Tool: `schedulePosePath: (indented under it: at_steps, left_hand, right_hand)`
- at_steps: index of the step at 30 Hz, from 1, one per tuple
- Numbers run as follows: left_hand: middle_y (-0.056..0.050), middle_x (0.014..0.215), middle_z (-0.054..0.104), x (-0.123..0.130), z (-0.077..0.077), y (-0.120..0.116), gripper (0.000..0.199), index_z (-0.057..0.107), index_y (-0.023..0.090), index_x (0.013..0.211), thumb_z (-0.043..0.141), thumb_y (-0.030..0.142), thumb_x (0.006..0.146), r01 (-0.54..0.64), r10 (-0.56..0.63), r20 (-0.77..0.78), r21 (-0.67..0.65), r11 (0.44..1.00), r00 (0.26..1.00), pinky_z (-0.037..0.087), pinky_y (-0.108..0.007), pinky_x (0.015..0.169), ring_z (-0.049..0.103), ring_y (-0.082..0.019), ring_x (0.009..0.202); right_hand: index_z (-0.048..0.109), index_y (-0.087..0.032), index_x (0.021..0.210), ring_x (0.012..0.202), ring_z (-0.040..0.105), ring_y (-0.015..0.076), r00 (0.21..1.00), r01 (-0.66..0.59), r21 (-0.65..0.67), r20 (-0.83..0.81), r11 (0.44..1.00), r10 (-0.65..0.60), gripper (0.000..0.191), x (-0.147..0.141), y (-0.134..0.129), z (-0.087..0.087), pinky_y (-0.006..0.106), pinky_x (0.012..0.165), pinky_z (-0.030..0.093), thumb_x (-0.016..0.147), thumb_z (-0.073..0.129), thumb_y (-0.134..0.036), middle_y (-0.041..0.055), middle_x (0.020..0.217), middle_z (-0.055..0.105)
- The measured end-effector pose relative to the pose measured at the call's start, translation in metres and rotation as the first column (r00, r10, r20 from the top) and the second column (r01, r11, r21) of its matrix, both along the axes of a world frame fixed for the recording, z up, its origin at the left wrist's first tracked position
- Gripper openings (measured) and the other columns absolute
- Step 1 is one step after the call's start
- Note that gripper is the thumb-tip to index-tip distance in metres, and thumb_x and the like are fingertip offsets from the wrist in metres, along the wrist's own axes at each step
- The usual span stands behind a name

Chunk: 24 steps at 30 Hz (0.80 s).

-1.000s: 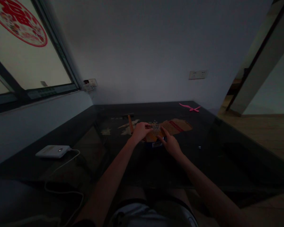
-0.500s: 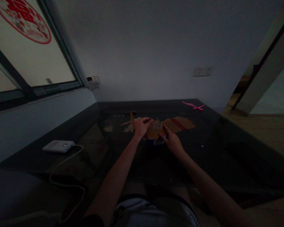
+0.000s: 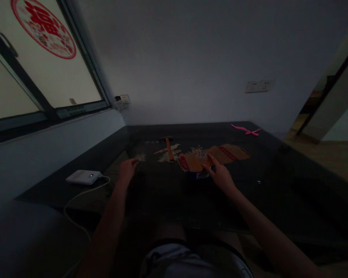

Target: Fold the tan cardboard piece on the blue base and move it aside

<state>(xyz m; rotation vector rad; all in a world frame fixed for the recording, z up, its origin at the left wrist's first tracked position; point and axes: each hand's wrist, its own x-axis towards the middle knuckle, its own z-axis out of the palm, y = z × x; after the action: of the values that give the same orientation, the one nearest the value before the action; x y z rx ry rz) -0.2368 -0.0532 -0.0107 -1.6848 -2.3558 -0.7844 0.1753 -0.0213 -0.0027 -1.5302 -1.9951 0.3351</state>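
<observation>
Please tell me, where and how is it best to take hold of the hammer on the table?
Probably by the near half of its orange handle, coming from the near side with the left hand: the handle points toward the person, the dark head lies at the far end, and the right hand is touching the cardboard.

A gap wide enough for a hand runs across the table (image 3: 159, 193) between the left hand (image 3: 127, 170) and the hammer (image 3: 170, 150). Just right of the hammer, the cardboard (image 3: 227, 152) and the right hand (image 3: 222, 177) on it block the way. The power bank (image 3: 83, 177) and its cable (image 3: 75, 197) obstruct the left side.
</observation>
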Motion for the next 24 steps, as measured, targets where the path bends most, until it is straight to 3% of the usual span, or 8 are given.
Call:
schedulePosePath:
  at_steps: [2, 6, 12, 24]
  left_hand:
    - [-0.008, 0.100, 0.069, -0.012, -0.009, -0.007, 0.026, 0.070, 0.021, 0.096, 0.052, 0.033, 0.081, -0.019, 0.018, -0.014, -0.082, 0.996, 1.000, 0.046, -0.030, 0.079, 0.063, -0.023, 0.092]
    - [-0.008, 0.101, 0.069, -0.016, -0.019, -0.007, 0.024, 0.070, 0.019, 0.095, 0.054, 0.029, 0.080, 0.066, -0.065, 0.012, -0.163, 0.984, 0.998, 0.046, -0.029, 0.081, 0.063, -0.022, 0.093]
    - [-0.007, 0.097, 0.069, -0.019, -0.028, 0.001, 0.021, 0.069, 0.018, 0.093, 0.058, 0.023, 0.076, 0.168, -0.162, 0.070, -0.081, 0.983, 0.984, 0.047, -0.030, 0.083, 0.063, -0.021, 0.089]
    - [-0.008, 0.098, 0.066, -0.022, -0.028, 0.002, 0.026, 0.066, 0.016, 0.098, 0.049, 0.021, 0.079, 0.114, -0.113, 0.033, -0.010, 0.993, 0.993, 0.046, -0.031, 0.084, 0.061, -0.020, 0.091]
  right_hand:
    - [0.032, -0.021, 0.142, 0.104, 0.059, 0.0301, 1.000, 0.001, 0.002, -0.009, 1.000, -0.001, 0.065, 0.000, 0.001, -0.001, 0.039, 0.083, 0.045, 0.086, 0.044, -0.053, 0.0154, 0.118, 0.062]
    - [0.032, -0.021, 0.142, 0.104, 0.060, 0.0296, 1.000, -0.009, -0.006, -0.012, 1.000, 0.009, 0.065, 0.001, 0.003, -0.001, 0.038, 0.084, 0.045, 0.086, 0.045, -0.051, 0.0149, 0.118, 0.062]
    - [0.032, -0.021, 0.142, 0.105, 0.059, 0.0296, 1.000, -0.015, -0.001, -0.015, 1.000, 0.015, 0.065, 0.001, 0.003, -0.001, 0.038, 0.083, 0.045, 0.086, 0.045, -0.051, 0.0152, 0.119, 0.061]
    - [0.031, -0.021, 0.142, 0.105, 0.059, 0.0292, 1.000, -0.011, 0.003, -0.013, 1.000, 0.011, 0.064, 0.000, 0.001, 0.001, 0.037, 0.084, 0.044, 0.087, 0.043, -0.050, 0.0156, 0.116, 0.063]
